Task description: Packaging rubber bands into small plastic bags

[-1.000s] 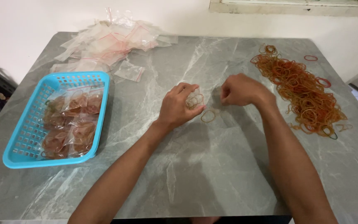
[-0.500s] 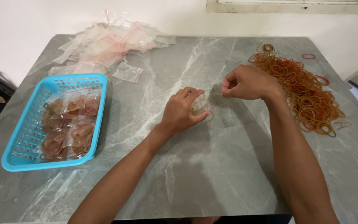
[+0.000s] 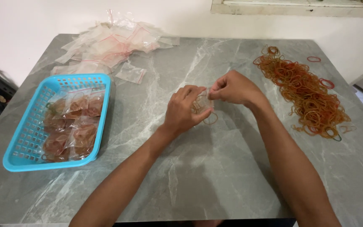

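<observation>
The tabletop [image 3: 215, 176] looks like grey stone or a stone-look laminate, smooth with a dull sheen and pale veins. The basket [image 3: 30, 138] by its left edge is glossy blue plastic, perforated. The bags [image 3: 110, 42] at the far left corner are thin clear plastic film, crinkled and shiny. The bands [image 3: 307, 92] near the right edge are matt rubber, orange-brown. The small bag [image 3: 201, 103] between both hands is the same clear film.
</observation>
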